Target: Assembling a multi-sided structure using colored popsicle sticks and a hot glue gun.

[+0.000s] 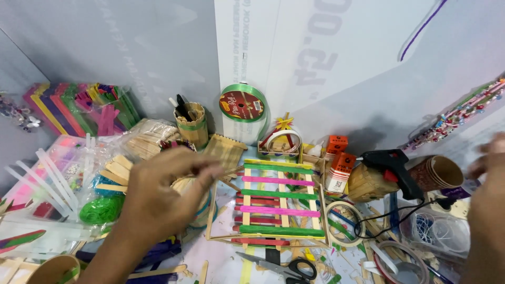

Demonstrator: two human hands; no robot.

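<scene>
**Striped stick panel on the table, left hand pinching a stick above it**

The left hand (163,197) hangs over the middle of the cluttered table, fingers drawn together in a pinch at what looks like a thin plain craft stick (231,172) that points toward the panel; motion blur keeps me from seeing the grip clearly. Just to its right lies the stick panel (279,202), flat on the table: pale upright sticks crossed by green, pink and red slats, with a plain stick frame around them. By the look of it the rows are mostly laid, top to bottom, though whether more pieces go on I can't judge.

The right hand (489,200) comes in at the far right edge, blurred and partly cut off. I cannot tell how far open it is, and it shows nothing held. Near it a black glue gun (392,164) rests beside a stack of paper cups (441,172).

Around the work: scissors (286,267) below the panel, a ring of tape (344,223) at its right side, a green ribbon spool (243,104) against the wall, and a bundle of coloured sticks (79,108) at the back left.
</scene>
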